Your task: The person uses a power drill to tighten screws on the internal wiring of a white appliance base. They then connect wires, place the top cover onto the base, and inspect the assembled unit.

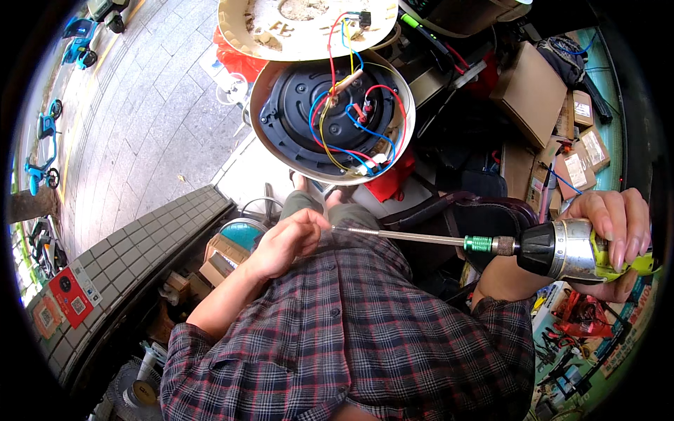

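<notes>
My right hand [616, 228] is wrapped around the body of a cordless drill [572, 249], black, silver and yellow-green. From its chuck a green bit holder [479, 243] and a long thin screwdriver bit [414, 237] reach left across my lap. Fingers of my left hand [291, 240] are pinched together at the bit's tip; whether a screw is between them is too small to tell. Beyond my hands sits an opened round appliance [261, 140] with a black inside. Its cream cover [242, 31] is raised behind it, joined by red, blue and yellow wires [314, 126].
Cardboard boxes [530, 95] are stacked at the far right. A cluttered green workbench [551, 309] lies below the drill. On the left runs a tiled ledge [126, 252], with paving [161, 119] and parked blue scooters [45, 151] beyond. Red plastic bags [393, 179] lie around the appliance.
</notes>
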{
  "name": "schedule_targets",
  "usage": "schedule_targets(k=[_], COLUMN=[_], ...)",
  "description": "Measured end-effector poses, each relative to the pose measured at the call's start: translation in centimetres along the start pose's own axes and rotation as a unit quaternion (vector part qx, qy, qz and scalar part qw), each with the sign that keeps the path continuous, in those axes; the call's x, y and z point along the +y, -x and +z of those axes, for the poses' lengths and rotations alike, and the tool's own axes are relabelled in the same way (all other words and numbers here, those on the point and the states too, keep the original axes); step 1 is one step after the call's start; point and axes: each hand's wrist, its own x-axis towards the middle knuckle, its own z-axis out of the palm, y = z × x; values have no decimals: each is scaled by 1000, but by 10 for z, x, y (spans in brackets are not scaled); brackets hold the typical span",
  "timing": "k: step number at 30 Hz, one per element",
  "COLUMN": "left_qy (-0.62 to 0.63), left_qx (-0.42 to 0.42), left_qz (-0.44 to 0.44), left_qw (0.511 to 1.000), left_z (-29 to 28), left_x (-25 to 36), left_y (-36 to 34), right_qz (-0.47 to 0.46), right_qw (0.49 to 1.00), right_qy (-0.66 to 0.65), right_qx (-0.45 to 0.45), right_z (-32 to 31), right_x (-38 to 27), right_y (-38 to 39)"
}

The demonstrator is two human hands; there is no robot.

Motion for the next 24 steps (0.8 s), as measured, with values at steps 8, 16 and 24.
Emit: schedule_targets(k=[8, 16, 24], left_qy=[-9, 166, 264], left_qx=[-78, -3, 73], left_qz=[-46, -18, 28], left_qw=[996, 986, 961], left_z=[2, 1, 32], left_x=[5, -6, 24], left_y=[-4, -16, -18], right_qz=[-13, -28, -91], right_qw=[999, 999, 996], right_qy=[-29, -22, -14], right_qx=[-4, 4, 4], right_z=[-11, -16, -12], right_x=[-8, -13, -1], right_y=[8, 15, 20])
